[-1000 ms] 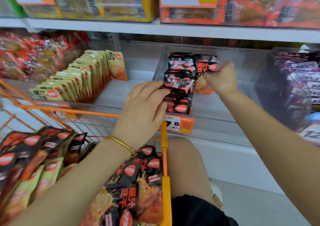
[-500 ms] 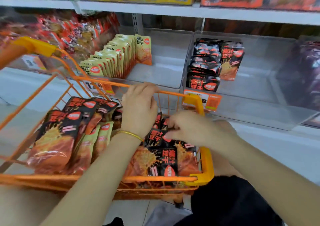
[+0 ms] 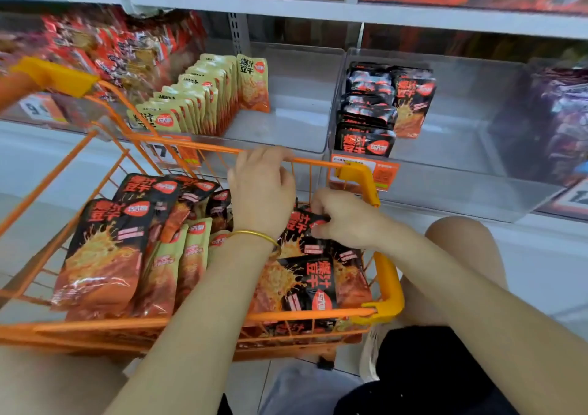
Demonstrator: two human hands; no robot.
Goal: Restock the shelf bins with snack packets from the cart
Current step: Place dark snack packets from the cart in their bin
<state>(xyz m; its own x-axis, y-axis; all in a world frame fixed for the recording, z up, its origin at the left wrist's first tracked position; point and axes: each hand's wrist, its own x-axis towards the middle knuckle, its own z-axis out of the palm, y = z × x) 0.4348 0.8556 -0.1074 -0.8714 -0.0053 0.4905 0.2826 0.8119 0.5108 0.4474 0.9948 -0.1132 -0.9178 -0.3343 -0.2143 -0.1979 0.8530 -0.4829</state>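
Head view: a black snack packet (image 3: 298, 222) was pinched by the curled right hand (image 3: 346, 219) near the far right corner of the orange cart (image 3: 389, 290). The left hand (image 3: 262, 192) was curled beside the cart's far rim; whether anything was held could not be told.

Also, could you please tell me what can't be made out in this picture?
Head view:
- Left hand: its fingers curl out of sight behind its own back; grip unclear.
- Price tag: crossed by the cart rim.
- Purple packets: blurred, cut by the right edge.
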